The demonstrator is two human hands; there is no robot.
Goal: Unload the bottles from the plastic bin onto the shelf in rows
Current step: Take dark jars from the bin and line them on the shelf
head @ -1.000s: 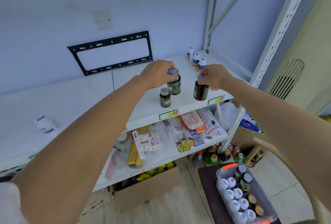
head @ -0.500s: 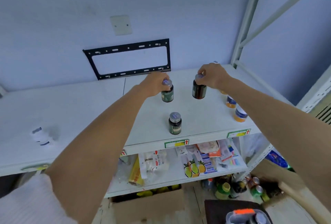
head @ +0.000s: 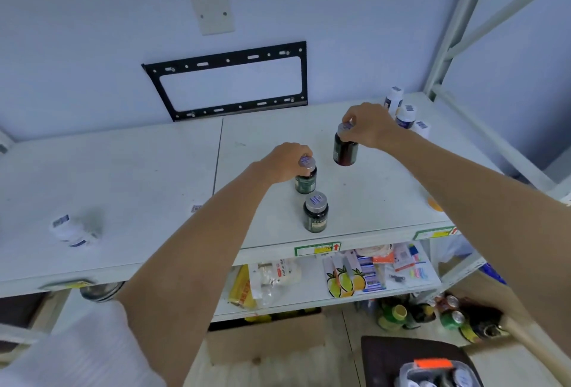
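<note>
My left hand [head: 285, 161] grips the cap of a dark green bottle [head: 306, 181] that stands on the white top shelf [head: 386, 188]. Just in front of it stands another green bottle [head: 315, 212] with a silver cap, untouched. My right hand [head: 369, 124] holds a dark brown bottle [head: 345, 148] by its cap, further back and to the right, at or just above the shelf. White bottles [head: 404, 114] stand in a row at the back right corner. The plastic bin [head: 438, 372] with more bottles shows at the bottom edge.
A white bottle [head: 69, 232] lies on its side on the left shelf part. An orange-capped item [head: 434, 204] peeks out under my right forearm. Packets fill the lower shelf [head: 364, 272]; bottles and cans [head: 432, 315] and a cardboard box [head: 265, 337] sit on the floor.
Both hands have carried their bottles back over the shelf, away from its front edge. The left bottle has come down behind the standing green bottle. The view has shifted.
</note>
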